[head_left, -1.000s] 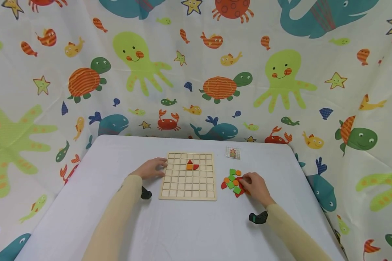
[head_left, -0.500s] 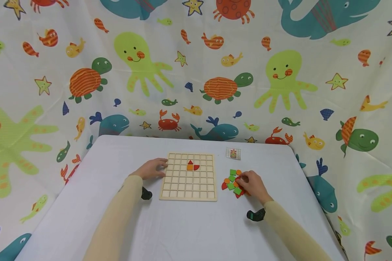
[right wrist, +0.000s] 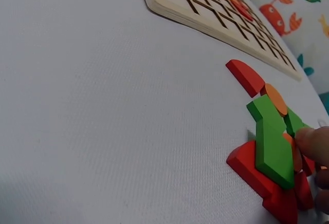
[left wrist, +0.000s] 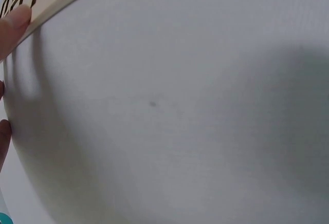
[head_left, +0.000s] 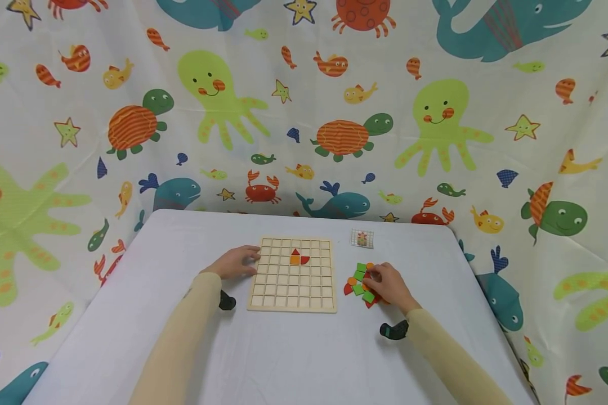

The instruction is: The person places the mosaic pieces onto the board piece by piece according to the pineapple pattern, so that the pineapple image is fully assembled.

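Observation:
A pale wooden grid board [head_left: 291, 309] lies flat in the middle. On it sit a red triangle [head_left: 295, 252], an orange square [head_left: 295, 260] and a red quarter-circle [head_left: 305, 260]. My left hand [head_left: 235, 261] rests at the board's left edge. In the left wrist view one fingertip [left wrist: 19, 17] touches the rim, other fingers staying off it. Right of the board, my right hand [head_left: 391, 284] reaches over a pile of loose pieces. Its fingertips touch the pile among green pieces [right wrist: 274, 152], red pieces [right wrist: 252, 167] and orange ones [right wrist: 276, 99]. Whether a piece is pinched is hidden.
A small picture card with a grid [head_left: 362, 238] lies behind the pile. White cloth covers the table [head_left: 294, 360]. A sea-animal printed curtain [head_left: 284, 140] hangs behind it. Black wrist devices [head_left: 394, 330] sit below both wrists.
My right hand has shifted slightly up and left over the pile, covering part of an orange disc at the back. The left hand and board stay as they were.

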Demonstrator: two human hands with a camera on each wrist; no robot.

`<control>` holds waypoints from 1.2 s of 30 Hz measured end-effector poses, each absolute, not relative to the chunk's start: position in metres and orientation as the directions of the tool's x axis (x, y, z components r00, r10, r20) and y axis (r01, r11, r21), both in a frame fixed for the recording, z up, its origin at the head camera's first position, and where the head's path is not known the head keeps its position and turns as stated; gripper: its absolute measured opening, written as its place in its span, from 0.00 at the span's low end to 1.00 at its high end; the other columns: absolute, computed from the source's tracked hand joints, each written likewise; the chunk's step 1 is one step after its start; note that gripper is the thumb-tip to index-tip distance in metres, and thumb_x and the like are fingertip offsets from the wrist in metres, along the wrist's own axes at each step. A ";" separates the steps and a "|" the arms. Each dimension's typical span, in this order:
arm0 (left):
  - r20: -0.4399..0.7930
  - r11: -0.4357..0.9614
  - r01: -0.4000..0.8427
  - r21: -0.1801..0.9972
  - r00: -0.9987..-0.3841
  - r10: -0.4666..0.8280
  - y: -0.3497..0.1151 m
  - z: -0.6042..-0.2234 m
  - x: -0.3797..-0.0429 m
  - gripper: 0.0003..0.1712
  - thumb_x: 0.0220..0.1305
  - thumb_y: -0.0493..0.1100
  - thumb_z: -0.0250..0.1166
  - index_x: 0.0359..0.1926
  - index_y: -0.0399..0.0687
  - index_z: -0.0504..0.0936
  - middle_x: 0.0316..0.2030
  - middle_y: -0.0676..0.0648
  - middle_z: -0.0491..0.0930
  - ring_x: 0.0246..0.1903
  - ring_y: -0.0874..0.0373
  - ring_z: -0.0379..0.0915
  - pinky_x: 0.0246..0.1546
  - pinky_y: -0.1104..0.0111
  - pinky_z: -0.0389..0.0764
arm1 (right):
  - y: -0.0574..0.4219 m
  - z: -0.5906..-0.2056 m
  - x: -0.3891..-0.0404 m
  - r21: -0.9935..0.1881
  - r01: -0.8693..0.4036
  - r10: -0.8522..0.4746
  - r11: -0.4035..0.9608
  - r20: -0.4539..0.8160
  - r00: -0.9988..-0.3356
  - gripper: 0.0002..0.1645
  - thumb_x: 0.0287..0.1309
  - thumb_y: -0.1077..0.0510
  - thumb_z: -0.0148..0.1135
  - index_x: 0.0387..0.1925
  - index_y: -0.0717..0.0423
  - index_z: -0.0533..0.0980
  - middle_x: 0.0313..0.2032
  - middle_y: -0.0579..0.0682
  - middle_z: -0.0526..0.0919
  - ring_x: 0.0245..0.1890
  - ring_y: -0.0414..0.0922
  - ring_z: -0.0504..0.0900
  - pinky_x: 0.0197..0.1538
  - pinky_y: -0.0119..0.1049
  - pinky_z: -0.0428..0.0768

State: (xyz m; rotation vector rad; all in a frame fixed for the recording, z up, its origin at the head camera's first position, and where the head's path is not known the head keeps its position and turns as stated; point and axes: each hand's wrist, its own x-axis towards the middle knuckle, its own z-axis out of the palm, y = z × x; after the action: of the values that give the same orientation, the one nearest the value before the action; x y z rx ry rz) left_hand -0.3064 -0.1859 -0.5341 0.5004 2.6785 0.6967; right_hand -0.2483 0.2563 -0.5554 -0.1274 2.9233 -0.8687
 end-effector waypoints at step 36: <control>-0.196 0.798 0.284 0.532 -0.875 0.443 -0.190 -0.538 -0.310 0.28 0.59 0.44 0.71 0.60 0.40 0.78 0.69 0.42 0.65 0.70 0.42 0.54 0.72 0.50 0.58 | 0.262 -0.552 -0.252 -0.608 -0.017 -0.065 0.794 -0.057 -0.996 0.21 0.61 0.56 0.66 0.53 0.63 0.78 0.47 0.57 0.76 0.44 0.51 0.74 0.52 0.46 0.82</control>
State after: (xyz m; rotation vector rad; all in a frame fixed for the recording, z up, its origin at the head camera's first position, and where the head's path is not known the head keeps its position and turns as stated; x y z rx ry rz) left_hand -0.3098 -0.1899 -0.5379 0.5564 2.6757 0.7207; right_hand -0.2520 0.2618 -0.5516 -0.0671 2.9037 -0.9835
